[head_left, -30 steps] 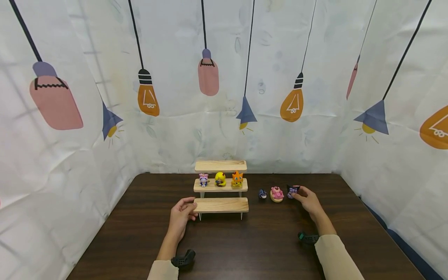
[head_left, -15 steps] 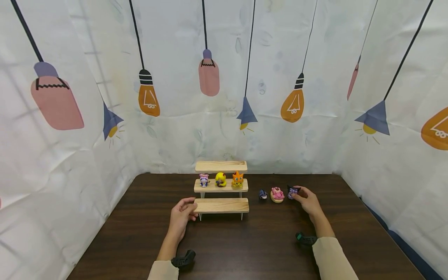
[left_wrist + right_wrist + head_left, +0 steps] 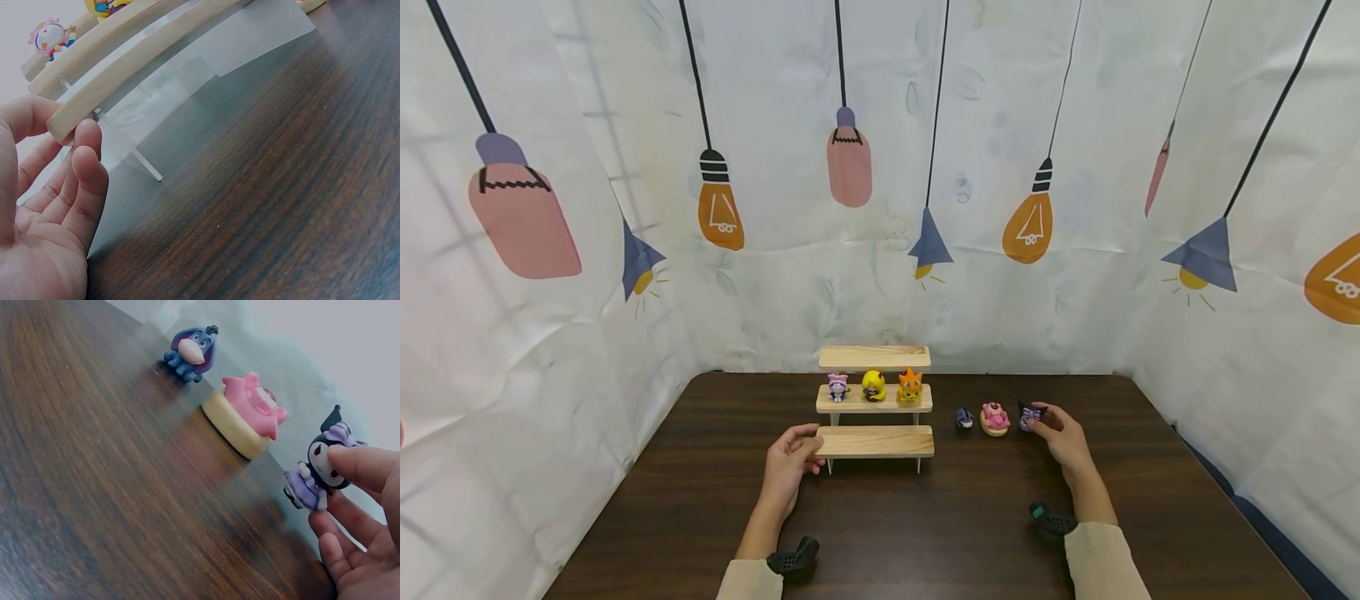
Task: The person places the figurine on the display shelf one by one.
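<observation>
My left hand [image 3: 786, 468] pinches the left end of the lowest wooden board on the three-tier display stand [image 3: 874, 442]. In the left wrist view, thumb and fingers lie on either side of the board's end [image 3: 78, 115]. On the right, my right hand [image 3: 1066, 442] holds a small black-and-purple figurine [image 3: 315, 465] between thumb and fingers. The figurine is tilted in the right wrist view; whether it touches the table I cannot tell. Beside it sit a pink figurine [image 3: 253, 412] on a cream base and a blue donkey figurine [image 3: 190, 353].
Across the middle board stand a pink-and-blue figurine [image 3: 837, 387], a yellow one [image 3: 873, 386] and an orange one [image 3: 910, 387]. The stand rests on clear legs on a dark wooden table [image 3: 925, 533]. A patterned cloth [image 3: 880, 292] encloses the back and sides.
My right forearm has swung slightly left and downward, while the hand keeps hold of the black-and-purple figurine. The left hand stays on the board.
</observation>
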Action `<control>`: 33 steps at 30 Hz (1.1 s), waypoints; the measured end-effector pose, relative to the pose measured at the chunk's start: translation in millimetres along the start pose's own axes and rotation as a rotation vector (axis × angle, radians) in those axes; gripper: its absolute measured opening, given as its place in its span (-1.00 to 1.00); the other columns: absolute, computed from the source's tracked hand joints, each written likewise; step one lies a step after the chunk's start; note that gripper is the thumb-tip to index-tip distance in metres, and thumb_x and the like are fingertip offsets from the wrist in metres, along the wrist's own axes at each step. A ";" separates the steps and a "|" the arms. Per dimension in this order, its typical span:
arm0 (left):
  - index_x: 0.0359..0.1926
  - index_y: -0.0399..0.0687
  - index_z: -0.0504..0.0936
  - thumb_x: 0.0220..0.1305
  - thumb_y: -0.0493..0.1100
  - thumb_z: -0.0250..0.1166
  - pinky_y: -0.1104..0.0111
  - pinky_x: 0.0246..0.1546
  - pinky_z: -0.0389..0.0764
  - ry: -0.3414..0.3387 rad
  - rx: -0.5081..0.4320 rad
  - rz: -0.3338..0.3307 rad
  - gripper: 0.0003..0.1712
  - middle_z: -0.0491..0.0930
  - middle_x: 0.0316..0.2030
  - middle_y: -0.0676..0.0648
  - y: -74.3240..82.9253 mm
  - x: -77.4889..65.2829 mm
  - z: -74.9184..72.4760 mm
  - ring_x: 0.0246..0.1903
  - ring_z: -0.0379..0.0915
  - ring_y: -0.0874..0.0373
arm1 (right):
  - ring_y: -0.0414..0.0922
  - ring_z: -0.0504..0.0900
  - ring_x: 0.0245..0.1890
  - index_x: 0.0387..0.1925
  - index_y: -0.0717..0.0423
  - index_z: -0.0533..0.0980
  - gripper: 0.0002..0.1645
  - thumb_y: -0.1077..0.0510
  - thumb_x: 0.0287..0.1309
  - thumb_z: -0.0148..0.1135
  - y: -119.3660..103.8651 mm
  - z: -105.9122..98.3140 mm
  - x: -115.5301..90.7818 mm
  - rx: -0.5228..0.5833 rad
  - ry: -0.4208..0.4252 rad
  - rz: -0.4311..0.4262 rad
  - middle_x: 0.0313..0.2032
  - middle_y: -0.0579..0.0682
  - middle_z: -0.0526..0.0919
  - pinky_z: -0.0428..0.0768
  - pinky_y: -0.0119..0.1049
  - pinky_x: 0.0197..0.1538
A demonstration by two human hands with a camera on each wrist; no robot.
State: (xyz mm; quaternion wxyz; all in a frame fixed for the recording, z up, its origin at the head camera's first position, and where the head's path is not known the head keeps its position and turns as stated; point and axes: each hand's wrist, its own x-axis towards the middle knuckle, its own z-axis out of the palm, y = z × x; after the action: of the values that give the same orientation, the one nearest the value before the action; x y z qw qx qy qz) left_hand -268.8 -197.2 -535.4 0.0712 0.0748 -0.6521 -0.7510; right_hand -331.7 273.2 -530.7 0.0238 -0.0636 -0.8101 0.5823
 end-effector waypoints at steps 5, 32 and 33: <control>0.18 -0.32 0.54 0.38 -0.25 0.32 0.42 -0.50 0.62 -0.004 0.001 0.000 -0.60 0.66 -0.38 0.01 -0.8 0.3 -0.2 -0.52 0.59 0.16 | 0.04 0.35 0.27 0.38 0.14 0.39 -0.40 0.01 0.43 0.23 0.8 0.0 -3.5 0.020 0.017 0.002 0.32 0.24 0.41 0.35 -0.24 0.14; 0.18 -0.33 0.53 0.39 -0.25 0.31 0.43 -0.50 0.62 -0.006 -0.003 0.003 -0.60 0.67 -0.38 0.02 -0.4 0.4 -0.7 -0.53 0.59 0.17 | -0.27 0.55 -0.05 0.37 0.07 0.40 -0.41 -0.02 0.42 0.25 -46.7 0.4 -14.9 0.080 -0.053 -0.087 -0.01 -0.11 0.55 0.56 -0.18 0.20; 0.18 -0.33 0.53 0.39 -0.25 0.31 0.43 -0.50 0.62 -0.006 -0.003 0.002 -0.60 0.67 -0.37 0.02 -0.5 0.2 -0.7 -0.53 0.59 0.17 | -0.26 0.54 -0.04 0.37 0.08 0.40 -0.41 -0.01 0.42 0.26 -50.0 1.7 -16.3 0.081 -0.062 -0.104 -0.02 -0.11 0.55 0.55 -0.15 0.21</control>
State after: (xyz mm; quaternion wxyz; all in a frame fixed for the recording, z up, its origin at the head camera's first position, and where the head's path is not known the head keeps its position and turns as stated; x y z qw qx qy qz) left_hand -268.9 -197.9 -535.9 0.0702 0.0715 -0.6515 -0.7520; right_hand -319.4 253.8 -483.3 0.0315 -0.0025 -0.7886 0.6141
